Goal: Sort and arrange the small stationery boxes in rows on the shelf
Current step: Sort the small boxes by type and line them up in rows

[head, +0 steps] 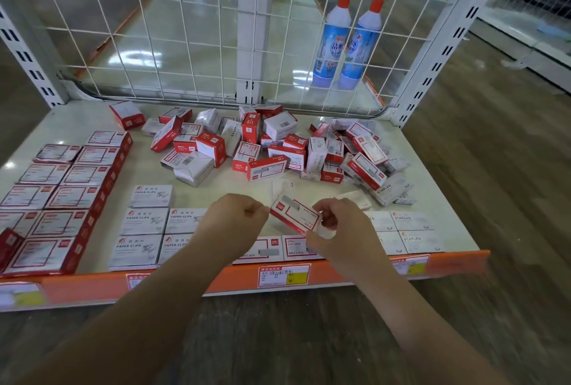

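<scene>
Head view shows us a white shelf point(432, 168) with an orange front edge, where both our hands meet over the front middle. Our right hand point(336, 230) pinches one red-and-white box point(295, 214) by its near end, holding it tilted just above the front row; our left hand point(238, 214) is curled with its fingertips at the box's other end, though we cannot tell whether they truly grip it. At the far left we count about ten red-bordered boxes point(65, 199) laid flat in two columns. Beside them lie six white paper-clip boxes point(145, 220) that we can count, in two columns. At the front right sit four white staples boxes point(415, 231), partly hidden by our right arm. Two red-and-white boxes point(262, 248) lie flat at the front edge under our hands. Behind, a loose pile of unsorted boxes point(278, 146) spreads across the back, too tangled to count. Beyond the wire grid stand two blue bottles point(346, 44) with red caps.
</scene>
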`<state>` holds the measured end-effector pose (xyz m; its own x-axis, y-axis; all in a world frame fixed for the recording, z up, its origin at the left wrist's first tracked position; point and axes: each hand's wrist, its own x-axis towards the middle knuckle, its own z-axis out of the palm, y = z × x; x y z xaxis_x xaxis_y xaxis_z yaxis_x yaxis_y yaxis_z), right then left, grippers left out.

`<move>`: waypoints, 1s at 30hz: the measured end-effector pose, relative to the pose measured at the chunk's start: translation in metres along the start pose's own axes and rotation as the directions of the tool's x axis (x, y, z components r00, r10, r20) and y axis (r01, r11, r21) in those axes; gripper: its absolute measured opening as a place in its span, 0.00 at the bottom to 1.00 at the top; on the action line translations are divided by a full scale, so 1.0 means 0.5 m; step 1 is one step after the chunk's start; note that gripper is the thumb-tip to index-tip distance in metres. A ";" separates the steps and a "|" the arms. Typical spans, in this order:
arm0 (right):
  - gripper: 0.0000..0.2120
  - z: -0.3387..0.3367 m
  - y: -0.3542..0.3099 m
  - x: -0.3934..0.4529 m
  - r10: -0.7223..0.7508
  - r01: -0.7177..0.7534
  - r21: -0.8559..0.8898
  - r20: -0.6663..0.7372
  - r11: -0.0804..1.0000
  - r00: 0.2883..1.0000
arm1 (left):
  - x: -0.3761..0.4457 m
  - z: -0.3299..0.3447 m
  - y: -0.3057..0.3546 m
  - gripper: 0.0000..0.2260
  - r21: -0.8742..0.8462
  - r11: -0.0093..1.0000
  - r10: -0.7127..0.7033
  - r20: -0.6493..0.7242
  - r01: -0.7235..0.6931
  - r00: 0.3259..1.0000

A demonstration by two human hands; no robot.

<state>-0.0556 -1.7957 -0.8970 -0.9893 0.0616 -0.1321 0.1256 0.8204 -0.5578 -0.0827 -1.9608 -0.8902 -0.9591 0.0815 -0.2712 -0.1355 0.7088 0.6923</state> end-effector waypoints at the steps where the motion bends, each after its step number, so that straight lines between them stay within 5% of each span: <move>1: 0.21 0.000 -0.005 -0.005 -0.013 0.013 -0.001 -0.008 1.000 1.000 | -0.001 0.000 0.004 0.13 -0.028 0.999 -0.018 0.019 0.019 1.000; 9: 0.21 0.004 -0.012 -0.027 -0.051 0.052 0.029 -0.008 0.998 0.999 | -0.016 0.004 0.013 0.09 -0.317 0.941 -0.117 0.024 0.118 0.993; 16: 0.14 -0.034 -0.005 -0.012 -0.166 0.172 0.084 -0.080 0.981 0.983 | -0.027 0.004 0.011 0.10 -0.119 0.993 -0.025 -0.015 0.023 1.000; 21: 0.14 -0.048 -0.040 0.009 -0.259 0.254 0.091 0.047 0.963 0.965 | -0.034 0.009 0.020 0.11 -0.027 0.999 0.045 0.007 -0.045 0.999; 26: 0.12 -0.045 -0.058 0.013 -0.273 0.269 0.049 0.116 0.962 0.955 | -0.034 0.012 0.018 0.12 -0.003 0.999 0.044 0.013 -0.044 0.999; 30: 0.12 -0.041 -0.055 0.009 -0.223 0.223 0.082 -0.010 0.971 0.975 | -0.035 0.015 0.011 0.14 -0.112 0.994 0.002 -0.011 -0.003 1.000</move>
<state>-0.0652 -1.8065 -0.8656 -0.9931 -0.1169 0.0036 -0.0922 0.7639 -0.6387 -0.0650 -1.9534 -0.8867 -0.9619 0.0757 -0.2625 -0.1592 0.6254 0.7639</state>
